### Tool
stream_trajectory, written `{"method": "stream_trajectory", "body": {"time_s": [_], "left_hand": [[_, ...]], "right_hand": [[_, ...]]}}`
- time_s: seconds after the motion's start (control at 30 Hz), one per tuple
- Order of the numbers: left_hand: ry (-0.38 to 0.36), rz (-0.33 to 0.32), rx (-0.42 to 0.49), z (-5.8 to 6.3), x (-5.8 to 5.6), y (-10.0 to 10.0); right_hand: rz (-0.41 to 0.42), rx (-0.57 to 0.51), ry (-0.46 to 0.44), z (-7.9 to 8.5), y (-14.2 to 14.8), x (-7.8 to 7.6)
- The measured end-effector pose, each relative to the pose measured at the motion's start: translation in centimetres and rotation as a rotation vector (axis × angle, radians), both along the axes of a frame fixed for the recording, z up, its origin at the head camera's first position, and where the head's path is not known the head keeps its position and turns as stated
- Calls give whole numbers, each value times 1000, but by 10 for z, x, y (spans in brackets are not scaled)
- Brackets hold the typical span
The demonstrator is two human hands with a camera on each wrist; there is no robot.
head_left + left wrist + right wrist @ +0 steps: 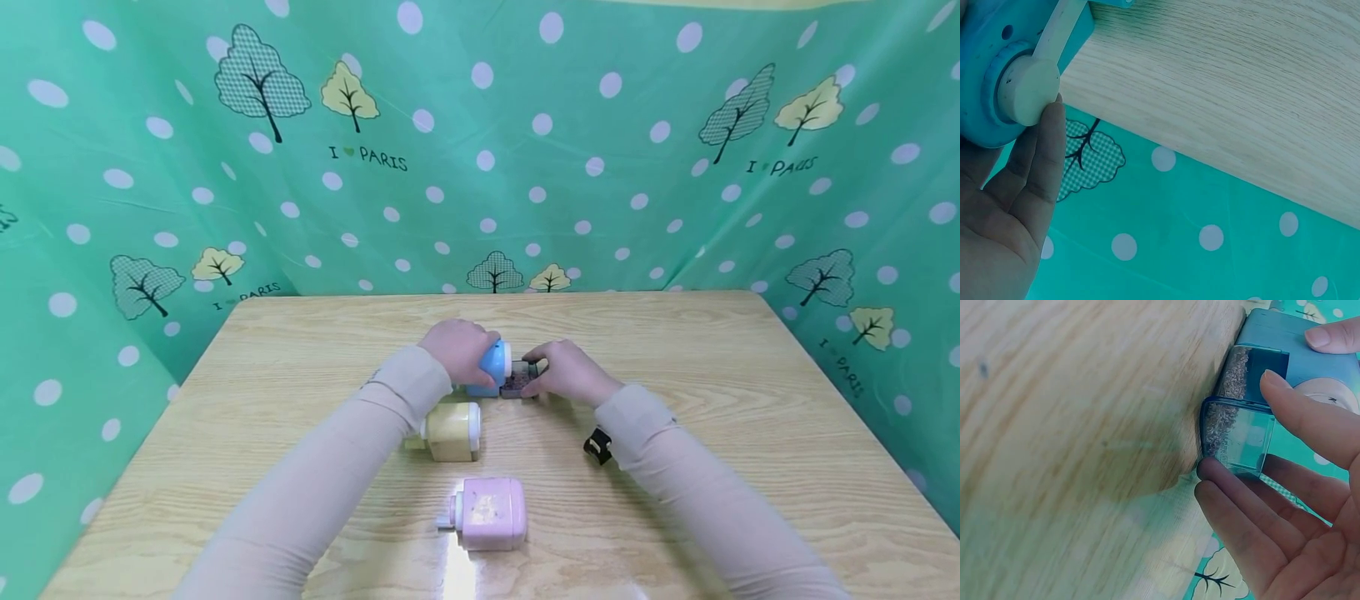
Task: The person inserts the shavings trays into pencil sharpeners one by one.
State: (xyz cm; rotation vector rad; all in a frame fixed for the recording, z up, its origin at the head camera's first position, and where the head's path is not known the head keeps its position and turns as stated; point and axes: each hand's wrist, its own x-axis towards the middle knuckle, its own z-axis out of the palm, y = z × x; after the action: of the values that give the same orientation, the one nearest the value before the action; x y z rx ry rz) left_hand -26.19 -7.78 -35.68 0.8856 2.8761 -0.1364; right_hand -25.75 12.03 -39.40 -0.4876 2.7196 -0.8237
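A blue crank pencil sharpener (pixel 492 367) lies on the table, and my left hand (pixel 459 348) grips its body from the left. Its pale crank (pixel 1029 90) shows beside the fingers in the left wrist view. From the other end of the sharpener, a clear shavings drawer (pixel 1238 434) is partly pulled out, with grey-brown shavings inside. My right hand (pixel 573 373) holds this drawer between thumb and fingers. In the right wrist view, the left thumb (pixel 1335 337) presses on the blue body.
Nearer on the wooden table (pixel 300 333), a yellow sharpener (pixel 453 433) lies beside my left forearm. A pink sharpener (pixel 492 514) lies closer still, its crank end to the left. By the right cuff is a small black object (pixel 597 446). A green dotted cloth (pixel 517 167) hangs behind.
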Motion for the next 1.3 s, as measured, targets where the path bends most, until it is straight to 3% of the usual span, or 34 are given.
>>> {"method": "stream_trajectory", "body": {"time_s": [1.3], "left_hand": [[-11, 28, 2, 2, 3, 0]], "right_hand": [[-30, -13, 31, -6, -2, 3]]}}
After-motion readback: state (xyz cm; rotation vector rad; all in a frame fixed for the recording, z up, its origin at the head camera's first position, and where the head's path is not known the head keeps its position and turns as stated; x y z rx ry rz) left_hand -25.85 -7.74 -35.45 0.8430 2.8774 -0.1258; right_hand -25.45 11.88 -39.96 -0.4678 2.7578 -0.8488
